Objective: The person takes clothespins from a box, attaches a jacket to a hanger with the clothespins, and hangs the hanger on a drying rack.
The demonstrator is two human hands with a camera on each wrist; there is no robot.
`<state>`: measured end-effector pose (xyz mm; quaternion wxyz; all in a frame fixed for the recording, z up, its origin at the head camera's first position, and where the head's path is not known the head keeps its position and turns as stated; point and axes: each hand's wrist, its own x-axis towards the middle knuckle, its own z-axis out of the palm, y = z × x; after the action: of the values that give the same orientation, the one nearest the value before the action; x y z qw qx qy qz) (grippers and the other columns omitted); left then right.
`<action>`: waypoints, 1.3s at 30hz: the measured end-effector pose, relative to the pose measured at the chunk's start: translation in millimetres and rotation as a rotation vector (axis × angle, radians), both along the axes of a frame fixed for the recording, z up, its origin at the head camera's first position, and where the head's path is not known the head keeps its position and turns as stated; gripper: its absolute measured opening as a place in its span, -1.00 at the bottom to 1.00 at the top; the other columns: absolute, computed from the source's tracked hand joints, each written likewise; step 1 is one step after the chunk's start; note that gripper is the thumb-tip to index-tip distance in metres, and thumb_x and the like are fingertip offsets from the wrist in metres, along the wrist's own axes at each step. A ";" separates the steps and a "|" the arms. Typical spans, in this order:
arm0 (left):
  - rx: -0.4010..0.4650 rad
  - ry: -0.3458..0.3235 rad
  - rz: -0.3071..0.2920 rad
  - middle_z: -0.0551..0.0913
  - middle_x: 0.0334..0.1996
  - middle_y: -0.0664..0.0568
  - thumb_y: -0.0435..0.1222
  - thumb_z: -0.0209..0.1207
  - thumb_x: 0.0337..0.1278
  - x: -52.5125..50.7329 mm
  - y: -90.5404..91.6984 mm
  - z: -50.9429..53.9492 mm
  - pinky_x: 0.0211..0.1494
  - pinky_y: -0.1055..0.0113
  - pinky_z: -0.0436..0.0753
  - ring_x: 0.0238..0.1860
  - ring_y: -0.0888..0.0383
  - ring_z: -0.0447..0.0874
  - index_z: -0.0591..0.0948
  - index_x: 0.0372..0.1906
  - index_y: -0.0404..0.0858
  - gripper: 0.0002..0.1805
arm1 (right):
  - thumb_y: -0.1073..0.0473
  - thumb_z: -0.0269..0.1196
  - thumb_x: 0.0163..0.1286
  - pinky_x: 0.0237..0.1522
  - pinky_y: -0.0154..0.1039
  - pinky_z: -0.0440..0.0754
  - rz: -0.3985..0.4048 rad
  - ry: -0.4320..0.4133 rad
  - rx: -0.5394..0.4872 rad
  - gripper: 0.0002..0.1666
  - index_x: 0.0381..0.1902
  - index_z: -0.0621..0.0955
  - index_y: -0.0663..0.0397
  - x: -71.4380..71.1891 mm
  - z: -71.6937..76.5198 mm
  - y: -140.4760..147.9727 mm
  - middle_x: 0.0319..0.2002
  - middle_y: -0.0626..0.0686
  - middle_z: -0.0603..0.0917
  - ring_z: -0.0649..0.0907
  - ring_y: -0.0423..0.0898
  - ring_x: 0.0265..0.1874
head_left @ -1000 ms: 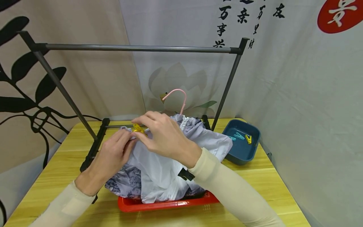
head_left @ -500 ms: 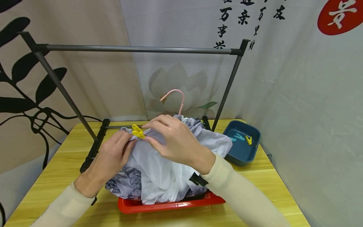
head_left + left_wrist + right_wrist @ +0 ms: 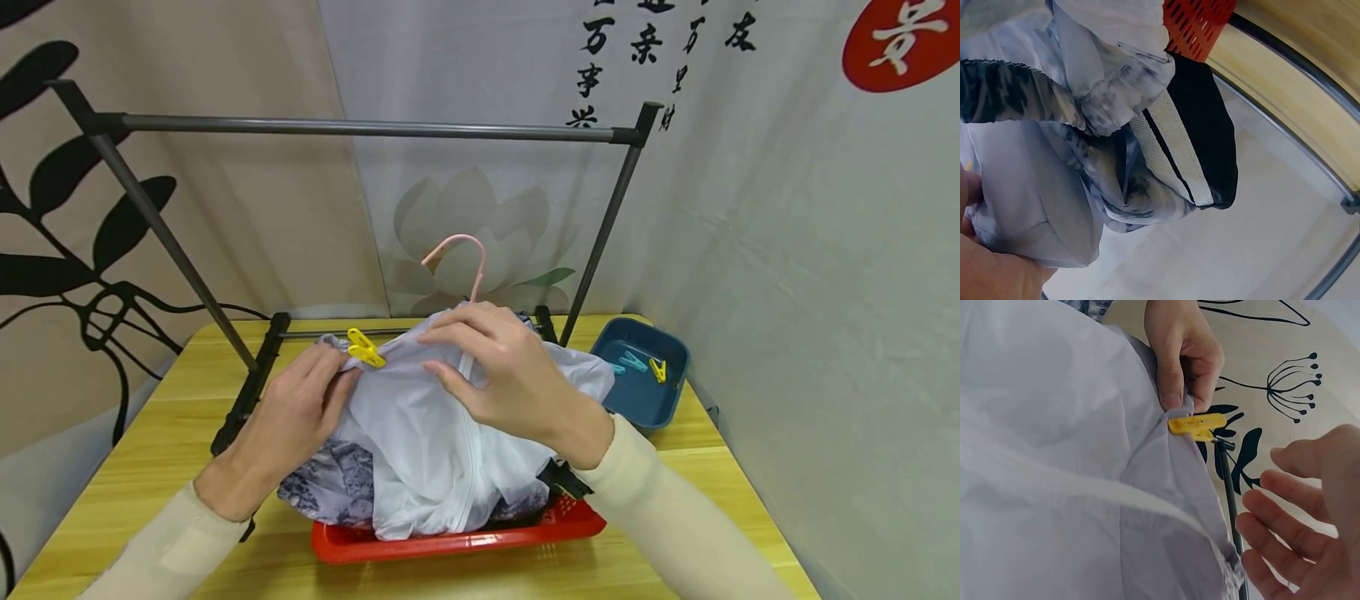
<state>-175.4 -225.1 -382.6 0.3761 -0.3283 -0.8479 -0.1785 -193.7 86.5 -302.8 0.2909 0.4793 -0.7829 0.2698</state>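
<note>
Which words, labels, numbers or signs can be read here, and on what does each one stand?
"貴" - white, on the red oval.
"万事兴" - black column, on the white backdrop cloth.
"亲" - black, same cloth.
"友" - black, same cloth.
The small characters between "亲" and "友" are too small to read surely; others are cut by the top edge.
I see no lettering on the garment, clothespin or red basket.

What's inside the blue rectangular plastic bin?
Turquoise plastic clothespins and a yellow one. The pale lilac fabric garment hides part of the bin at left; anything there is unseen.
</note>
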 end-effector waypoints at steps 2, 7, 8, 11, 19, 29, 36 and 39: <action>0.000 -0.007 0.001 0.67 -0.21 -0.12 -0.06 -0.05 0.97 0.8 -0.3 0.3 -0.29 0.24 0.71 -0.25 0.13 0.55 0.69 0.03 -0.40 -0.50 | 0.15 0.62 0.54 0.40 -0.03 0.79 -0.006 0.005 -0.018 -0.66 0.21 0.87 0.03 0.4 0.5 5.9 0.18 0.00 0.89 0.83 -0.01 0.24; 0.006 -0.027 0.008 0.71 -0.17 -0.13 -0.45 0.45 0.55 3.3 -0.4 1.0 -0.26 0.22 0.75 -0.23 0.12 0.58 0.70 0.06 -0.39 -0.83 | 0.21 0.63 0.49 0.30 -0.01 0.79 -0.015 0.009 -0.061 -0.67 0.17 0.88 0.05 -1.3 0.7 21.5 0.12 0.04 0.89 0.83 0.02 0.20; 0.007 -0.028 0.010 0.71 -0.17 -0.13 -0.52 0.52 0.39 3.6 -0.4 1.1 -0.26 0.24 0.75 -0.23 0.13 0.58 0.71 0.06 -0.39 -0.74 | 0.23 0.64 0.49 0.29 -0.01 0.79 -0.015 0.011 -0.069 -0.67 0.16 0.88 0.06 -2.0 0.8 24.7 0.11 0.04 0.89 0.84 0.02 0.19; 0.013 -0.027 0.015 0.69 -0.20 -0.11 -0.59 0.59 0.18 3.9 -0.4 1.2 -0.27 0.31 0.70 -0.25 0.15 0.55 0.70 0.02 -0.39 -0.63 | 0.27 0.63 0.47 0.27 0.01 0.78 -0.020 0.012 -0.088 -0.69 0.14 0.89 0.07 -5.3 0.3 34.7 0.09 0.06 0.89 0.84 0.04 0.17; 0.009 -0.019 0.009 0.70 -0.20 -0.12 -0.57 0.59 0.18 3.1 -1.9 0.4 -0.28 0.26 0.76 -0.25 0.14 0.56 0.71 0.01 -0.38 -0.64 | 0.30 0.59 0.51 0.31 -0.24 0.79 -0.027 -0.049 -0.137 -0.71 0.15 0.88 0.10 -15.4 -5.9 61.7 0.08 0.07 0.89 0.85 0.02 0.16; 0.021 -0.021 0.023 0.71 -0.19 -0.13 -0.55 0.60 0.17 5.6 -2.8 -0.9 -0.28 0.26 0.78 -0.25 0.14 0.58 0.71 0.01 -0.39 -0.64 | 0.33 0.56 0.50 0.40 -0.44 0.67 -0.106 -0.128 -0.186 -0.73 0.12 0.90 0.06 -32.8 -22.8 99.4 0.04 0.05 0.92 0.87 0.02 0.12; 0.024 -0.025 0.035 0.68 -0.23 -0.11 -0.53 0.58 0.20 8.2 -4.0 -1.2 -0.31 0.26 0.79 -0.27 0.16 0.57 0.71 -0.02 -0.38 -0.68 | 0.37 0.53 0.53 0.32 -0.44 0.67 -0.181 -0.144 -0.199 -0.74 0.10 0.90 0.06 -49.3 -34.1 130.4 0.03 0.05 0.94 0.87 0.02 0.06; 0.029 -0.020 0.029 0.69 -0.23 -0.11 -0.54 0.56 0.21 8.3 -5.2 -1.0 -0.30 0.25 0.80 -0.27 0.15 0.57 0.72 0.00 -0.39 -0.68 | 0.35 0.52 0.55 0.26 -0.43 0.68 -0.232 -0.155 -0.180 -0.76 0.11 0.90 0.07 -57.4 -39.5 144.4 0.03 0.05 0.94 0.86 0.01 0.02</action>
<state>-167.1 -230.3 -383.6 0.3750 -0.3084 -0.8536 -0.1885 -251.1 230.9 -342.2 0.3005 0.3354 -0.8257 0.3396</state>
